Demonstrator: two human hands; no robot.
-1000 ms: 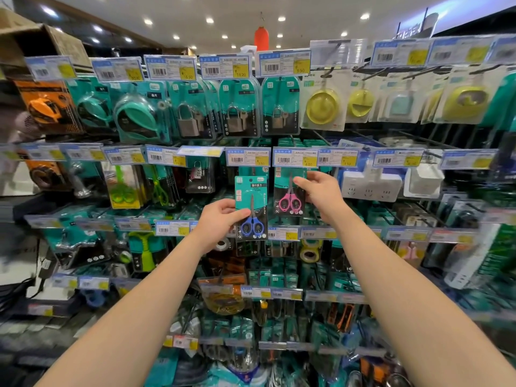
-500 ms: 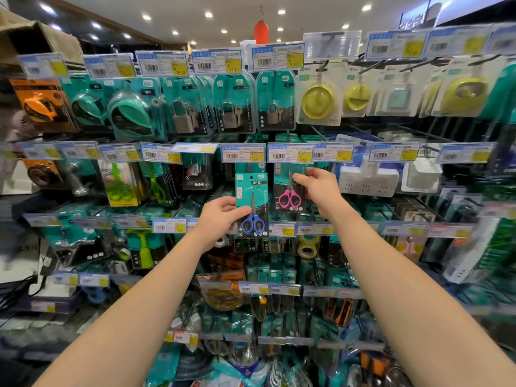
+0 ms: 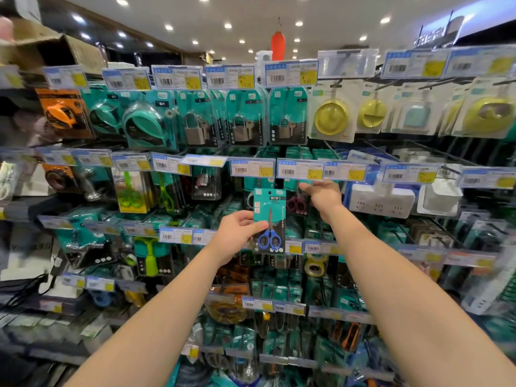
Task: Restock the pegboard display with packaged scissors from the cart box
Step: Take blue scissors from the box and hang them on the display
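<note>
While the left hand point(image 3: 237, 236) pinches the blue scissors pack point(image 3: 270, 219) upright by its left edge before the pegboard display point(image 3: 413, 152), the right hand point(image 3: 322, 194), fingers loosely straight, holds nothing beside the hanging pink scissors pack point(image 3: 296, 203).

Head view: wide-angle, from the person's head.
Facing: forward at the display point(image 3: 413, 152), with the ceiling point(image 3: 251, 12) across the top.
Nearness: close; the display fills the frame side to side.
</note>
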